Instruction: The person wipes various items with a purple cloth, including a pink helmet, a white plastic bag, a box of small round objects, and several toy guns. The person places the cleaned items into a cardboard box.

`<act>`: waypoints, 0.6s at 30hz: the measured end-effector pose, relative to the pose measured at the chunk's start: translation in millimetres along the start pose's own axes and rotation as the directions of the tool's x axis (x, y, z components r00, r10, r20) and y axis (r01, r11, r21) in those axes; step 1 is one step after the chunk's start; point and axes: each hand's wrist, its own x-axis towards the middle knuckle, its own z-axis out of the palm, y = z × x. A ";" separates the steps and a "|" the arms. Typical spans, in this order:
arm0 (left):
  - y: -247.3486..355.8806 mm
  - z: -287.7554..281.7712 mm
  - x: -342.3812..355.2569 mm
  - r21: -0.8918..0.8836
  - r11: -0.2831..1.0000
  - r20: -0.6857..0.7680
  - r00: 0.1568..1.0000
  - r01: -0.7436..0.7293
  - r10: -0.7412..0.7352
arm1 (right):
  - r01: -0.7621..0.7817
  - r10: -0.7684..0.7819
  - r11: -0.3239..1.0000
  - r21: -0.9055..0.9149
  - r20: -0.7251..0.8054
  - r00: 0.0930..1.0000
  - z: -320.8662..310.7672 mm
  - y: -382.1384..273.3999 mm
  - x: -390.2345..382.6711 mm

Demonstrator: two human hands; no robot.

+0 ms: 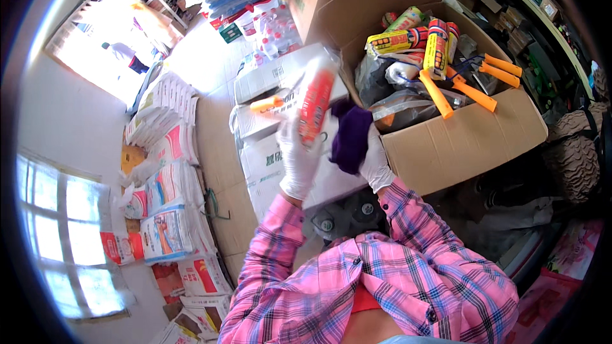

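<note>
My left hand (298, 162), in a white glove, is closed around a paint roller (316, 103) in a red and white wrapper. The roller stands nearly upright and is blurred. An orange handle (266, 104) shows to its left; whether it joins this roller I cannot tell. A crumpled dark purple cloth (352, 137) is gripped in my right hand (376, 164), also gloved, close beside the roller. To the right, an open cardboard box (459, 146) holds several wrapped red and yellow paint rollers (437, 48) and loose orange handles (436, 94), some on its near edge.
White cartons (261, 175) are stacked under my hands, with dark-capped containers (326, 224) nearer me. Filled sacks (167, 191) line the left wall. Bottled drinks (274, 28) stand beyond the cartons. Crowded shelves (542, 38) run along the right. A person (124, 56) is outside the far doorway.
</note>
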 end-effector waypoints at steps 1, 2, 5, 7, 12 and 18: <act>9.8 1.0 -22.9 -0.021 0.999 0.011 0.999 0.032 -0.031 | 0.035 -0.029 0.999 -0.039 0.150 0.988 16.0 8.6 -7.8; 32.5 0.7 -41.9 -0.085 0.985 0.152 0.979 0.150 -0.136 | 0.330 -0.259 0.725 -0.605 0.205 0.944 13.6 12.7 -8.0; 45.7 -16.3 -61.2 -0.012 0.982 0.215 0.960 0.188 -0.181 | 0.357 -0.302 0.381 -0.853 0.250 0.920 9.1 20.0 -7.3; 52.2 -25.0 -73.0 0.017 0.995 0.210 0.973 0.097 -0.098 | 0.271 -0.228 0.708 -0.652 0.152 0.962 8.8 14.9 0.8; 78.9 -31.6 -128.2 -0.055 0.990 0.237 0.964 0.134 -0.117 | 0.213 -0.156 0.727 -0.653 0.145 0.977 -21.6 -4.1 54.4; 43.4 -38.7 -126.7 -0.197 0.975 0.424 0.906 0.102 -0.009 | 0.315 -0.219 0.434 -0.844 0.241 0.946 -60.9 16.8 76.3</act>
